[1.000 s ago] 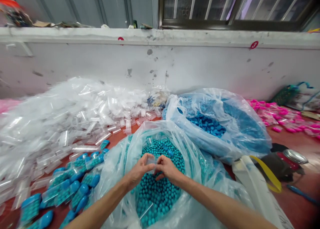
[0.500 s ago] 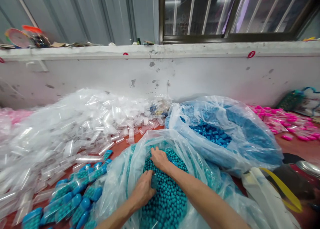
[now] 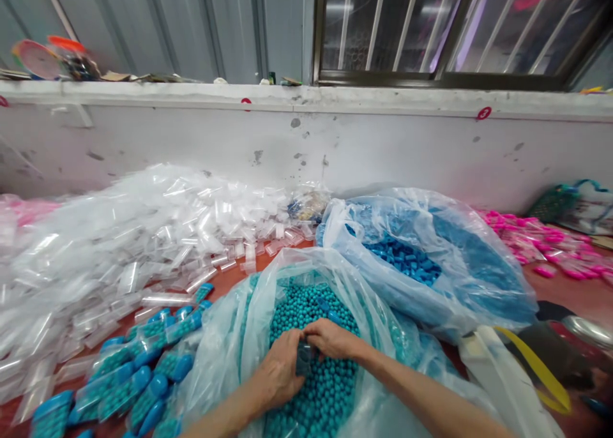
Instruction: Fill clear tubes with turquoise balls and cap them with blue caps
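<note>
A translucent plastic bag (image 3: 258, 323) stands open in front of me, full of small teal beads (image 3: 330, 387). Over the beads, my left hand (image 3: 282, 368) is closed round a small clear container (image 3: 303, 359). My right hand (image 3: 330, 339) is beside it, fingers bent together at the container's upper end; whether they pinch anything is hidden. A blue cap (image 3: 328, 310) lies on the beads just behind my right hand. Left of the bag, several bead-filled containers with blue caps (image 3: 122, 387) lie on the red table.
Empty clear containers (image 3: 158, 227) are heaped at the left. Behind the bead bag on the right is a bag of blue caps (image 3: 407, 259). Pink pieces (image 3: 550, 240) lie far right, with a white bag with a yellow strap (image 3: 502, 374) nearer.
My right hand has come down and back from the far beads to meet my left hand at the container. My left hand has shifted slightly. The view has moved a little.
</note>
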Demonstrator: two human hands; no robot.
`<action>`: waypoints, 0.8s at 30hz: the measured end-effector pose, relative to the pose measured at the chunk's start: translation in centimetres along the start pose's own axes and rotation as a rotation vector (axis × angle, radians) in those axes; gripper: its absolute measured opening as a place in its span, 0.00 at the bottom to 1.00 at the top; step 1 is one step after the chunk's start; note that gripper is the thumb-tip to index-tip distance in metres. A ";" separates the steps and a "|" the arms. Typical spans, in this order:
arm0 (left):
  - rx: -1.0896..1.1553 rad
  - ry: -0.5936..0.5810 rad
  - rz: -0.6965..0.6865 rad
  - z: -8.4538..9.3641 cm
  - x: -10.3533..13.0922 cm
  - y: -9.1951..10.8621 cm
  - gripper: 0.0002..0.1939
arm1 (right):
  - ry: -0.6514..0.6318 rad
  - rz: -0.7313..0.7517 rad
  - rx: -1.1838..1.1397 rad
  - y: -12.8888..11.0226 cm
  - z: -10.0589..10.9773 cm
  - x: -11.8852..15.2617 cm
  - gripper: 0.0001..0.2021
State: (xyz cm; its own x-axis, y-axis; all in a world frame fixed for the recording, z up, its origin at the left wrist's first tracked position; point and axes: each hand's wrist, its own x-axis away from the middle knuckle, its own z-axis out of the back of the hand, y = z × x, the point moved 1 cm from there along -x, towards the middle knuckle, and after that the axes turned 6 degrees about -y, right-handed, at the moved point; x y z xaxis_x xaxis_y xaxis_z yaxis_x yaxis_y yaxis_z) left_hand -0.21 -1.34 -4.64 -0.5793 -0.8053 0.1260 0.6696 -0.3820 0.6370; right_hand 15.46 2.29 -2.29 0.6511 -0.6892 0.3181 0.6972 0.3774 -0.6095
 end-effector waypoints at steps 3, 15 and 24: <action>0.060 -0.010 0.091 0.4 -0.1 0.5 0.41 | 0.075 -0.035 0.249 -1.0 1.3 -1.0 0.11; -0.139 0.002 0.195 -3.1 -2.6 -4.7 0.35 | 0.366 -0.036 0.481 -1.1 3.0 -9.9 0.09; -0.216 0.214 0.035 -2.1 -0.5 -1.1 0.29 | 0.295 0.040 0.395 0.9 -0.1 -0.4 0.08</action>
State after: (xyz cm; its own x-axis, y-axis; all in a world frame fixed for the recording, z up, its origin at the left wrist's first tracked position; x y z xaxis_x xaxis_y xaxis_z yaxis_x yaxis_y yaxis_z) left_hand 0.28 -1.45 -6.98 -0.4579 -0.8884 -0.0329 0.7843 -0.4211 0.4555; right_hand 15.84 2.84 -3.00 0.6071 -0.7933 0.0462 0.7708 0.5737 -0.2770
